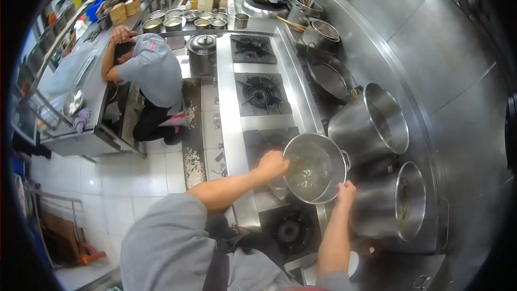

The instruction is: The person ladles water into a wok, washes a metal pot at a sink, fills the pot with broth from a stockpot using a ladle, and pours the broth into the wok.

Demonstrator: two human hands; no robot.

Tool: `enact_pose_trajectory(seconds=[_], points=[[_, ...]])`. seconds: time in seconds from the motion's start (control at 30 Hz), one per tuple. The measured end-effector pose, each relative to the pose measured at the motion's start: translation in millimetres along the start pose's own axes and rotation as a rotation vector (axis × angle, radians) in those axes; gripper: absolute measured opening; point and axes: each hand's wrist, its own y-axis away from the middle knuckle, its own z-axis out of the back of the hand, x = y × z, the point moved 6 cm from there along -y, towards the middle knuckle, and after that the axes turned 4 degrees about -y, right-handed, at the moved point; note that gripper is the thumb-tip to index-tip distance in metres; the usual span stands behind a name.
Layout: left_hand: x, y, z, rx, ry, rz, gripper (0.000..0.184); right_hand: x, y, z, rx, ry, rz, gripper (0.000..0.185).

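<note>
A round stainless steel pot is held over the stove in front of me. Greenish, see-through liquid lies in its bottom, with light glinting off it. My left hand is closed at the pot's left side; the fingers' exact grip on the rim or handle is hidden. On the lower right side, my right hand is closed against the rim. A loop handle shows just above that hand. Below the pot, part of another metal vessel is seen on the stove.
Two large steel stockpots tilt at the right by the wall. Bare gas burners run ahead along the stove. A lidded pot stands beyond. A co-worker crouches at the left counter.
</note>
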Motion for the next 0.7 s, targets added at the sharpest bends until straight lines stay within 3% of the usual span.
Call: enact_pose_trajectory(seconds=[0.1, 0.2, 0.33, 0.43, 0.7], points=[[12, 35, 24, -0.05, 0.006, -0.048, 0.035, 32, 37, -4, 0.085, -0.168, 0.002, 0.019], [12, 98, 65, -0.034, -0.02, 0.051, 0.036, 60, 84, -5, 0.223, -0.404, 0.045, 0.017], [41, 186, 109, -0.145, -0.004, 0.169, 0.037, 103, 148, -15, 0.367, -0.48, 0.11, 0.017], [69, 254, 136, -0.246, -0.024, 0.229, 0.037, 132, 207, -33, 0.47, -0.422, 0.073, 0.022], [173, 438, 220, -0.391, 0.071, 0.461, 0.036, 156, 359, -145, 0.899, -0.381, 0.016, 0.007]])
